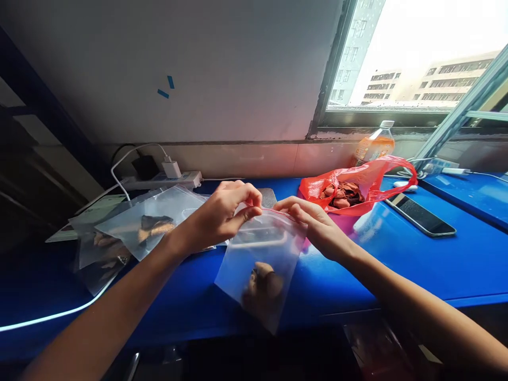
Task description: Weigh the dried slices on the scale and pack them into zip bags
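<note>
Both my hands hold a clear zip bag [262, 254] by its top edge, above the front of a blue table [397, 264]. My left hand [222, 214] pinches the left end of the red zip strip between thumb and fingers. My right hand [313, 222] grips the right end of the strip. The bag hangs down, with a few brown dried pieces [264, 288] at its bottom.
Several filled clear zip bags [146, 227] lie at the left. A red plastic bag [357, 188] of brown dried pieces sits at the back right, a drink bottle [375, 145] behind it. A phone [420, 214] lies at the right. A power strip [162, 181] with charger and white cable runs along the wall.
</note>
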A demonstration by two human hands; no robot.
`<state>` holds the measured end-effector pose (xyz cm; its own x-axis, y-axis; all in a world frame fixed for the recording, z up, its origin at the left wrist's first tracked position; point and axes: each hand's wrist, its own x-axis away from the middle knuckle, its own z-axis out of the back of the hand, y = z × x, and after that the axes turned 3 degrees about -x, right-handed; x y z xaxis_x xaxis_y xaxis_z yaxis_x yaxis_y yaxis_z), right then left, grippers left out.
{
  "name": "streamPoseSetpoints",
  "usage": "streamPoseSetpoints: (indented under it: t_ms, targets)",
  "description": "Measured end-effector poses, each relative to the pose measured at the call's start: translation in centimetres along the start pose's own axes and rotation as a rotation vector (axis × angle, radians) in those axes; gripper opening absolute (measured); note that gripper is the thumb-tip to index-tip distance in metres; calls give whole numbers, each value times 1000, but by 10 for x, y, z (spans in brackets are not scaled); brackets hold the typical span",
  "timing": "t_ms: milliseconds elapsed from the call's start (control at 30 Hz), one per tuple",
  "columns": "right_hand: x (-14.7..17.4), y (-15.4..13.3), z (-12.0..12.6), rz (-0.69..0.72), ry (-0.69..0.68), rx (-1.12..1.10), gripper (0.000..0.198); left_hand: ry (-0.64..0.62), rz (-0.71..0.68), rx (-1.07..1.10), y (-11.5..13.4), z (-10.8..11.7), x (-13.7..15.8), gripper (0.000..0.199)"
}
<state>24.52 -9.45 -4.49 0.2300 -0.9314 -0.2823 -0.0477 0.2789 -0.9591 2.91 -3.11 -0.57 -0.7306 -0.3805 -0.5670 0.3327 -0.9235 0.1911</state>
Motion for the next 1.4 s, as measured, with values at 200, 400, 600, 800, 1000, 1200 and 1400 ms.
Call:
streamPoseSetpoints:
  t_ms: [200,400,600,800,1000,1200,1400]
  targets:
    - [4,-4,3,54,-15,192,38,12,45,-45,3,-3,-8,21]
    - [-3,-5,10,81,21,133,43,-162,156,-52,-10,8,-13,24]
    - [1,-7,18,34,311,-10,32,-30,193,40,-6,29,-18,15]
    - [50,7,-3,-107,303,-285,53,521,-54,95,38,45,-52,9]
    - [75,-14,6,-73,444,-484,45,400,-99,153,74,19,-71,10]
    - [107,-37,63,21,880,-244,28,174,-60,49,43,-2,-68,20]
    - [127,-38,121,136,1049,-62,33,-369,730,-365,-69,7,-21,53]
